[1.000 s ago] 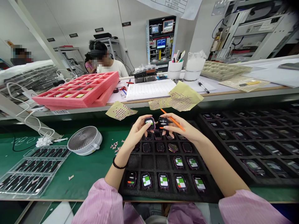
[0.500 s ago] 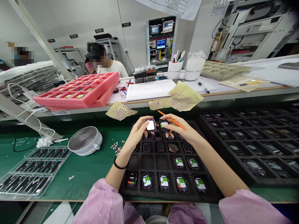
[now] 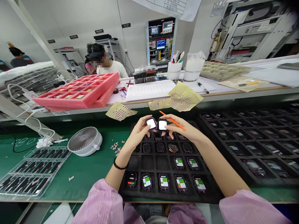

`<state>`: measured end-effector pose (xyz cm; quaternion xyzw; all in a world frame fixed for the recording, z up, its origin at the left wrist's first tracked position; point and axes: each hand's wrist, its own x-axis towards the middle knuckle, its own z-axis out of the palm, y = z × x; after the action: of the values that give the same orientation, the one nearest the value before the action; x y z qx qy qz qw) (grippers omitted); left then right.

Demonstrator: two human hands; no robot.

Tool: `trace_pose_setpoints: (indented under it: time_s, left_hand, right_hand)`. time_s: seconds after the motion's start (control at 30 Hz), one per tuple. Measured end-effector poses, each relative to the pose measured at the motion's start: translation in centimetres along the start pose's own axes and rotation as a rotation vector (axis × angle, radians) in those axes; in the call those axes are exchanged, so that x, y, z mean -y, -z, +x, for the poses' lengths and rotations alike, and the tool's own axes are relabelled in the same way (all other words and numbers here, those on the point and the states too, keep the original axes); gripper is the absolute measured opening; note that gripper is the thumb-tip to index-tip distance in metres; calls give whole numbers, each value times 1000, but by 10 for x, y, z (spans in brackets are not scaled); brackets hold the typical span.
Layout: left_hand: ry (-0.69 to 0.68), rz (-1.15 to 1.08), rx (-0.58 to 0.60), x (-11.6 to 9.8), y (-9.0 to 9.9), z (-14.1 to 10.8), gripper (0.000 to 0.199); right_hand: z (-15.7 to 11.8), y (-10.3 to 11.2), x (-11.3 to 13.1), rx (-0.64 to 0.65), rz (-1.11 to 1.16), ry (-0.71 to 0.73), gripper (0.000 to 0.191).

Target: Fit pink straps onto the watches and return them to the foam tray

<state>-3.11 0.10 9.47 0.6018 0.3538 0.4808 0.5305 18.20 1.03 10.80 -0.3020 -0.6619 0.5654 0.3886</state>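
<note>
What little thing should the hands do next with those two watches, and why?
Perhaps the left hand should tap its watch with the thumb. That screen is nearly all white, and the thumb is right at its edge, while most watches in the nearest row of the black tray show green blocks.

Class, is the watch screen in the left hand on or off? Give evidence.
On: the watch screen in the left hand glows mostly white.

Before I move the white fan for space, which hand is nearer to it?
Left: the left hand is right of the fan, not touching it; the right hand is farther right.
</note>
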Motion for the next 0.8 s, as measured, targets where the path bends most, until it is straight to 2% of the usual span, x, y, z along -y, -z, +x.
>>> trace_pose_setpoints:
  time_s: [0.17, 0.43, 0.57, 0.8]
  left_hand:
    - [-6, 17, -4, -1, -2, -2, 53]
    - [20, 74, -63, -3, -2, -1, 36]
    - [38, 102, -86, -2, -3, 0, 33]
    - [29, 111, -12, 4, -3, 2, 35]
  right_hand:
    - [2, 1, -3, -1, 2, 6, 42]
    - [5, -2, -11, -115, -9, 32, 30]
    - [5, -5, -10, -191, -5, -10, 26]
    - [7, -4, -12, -171, 1, -32, 26]
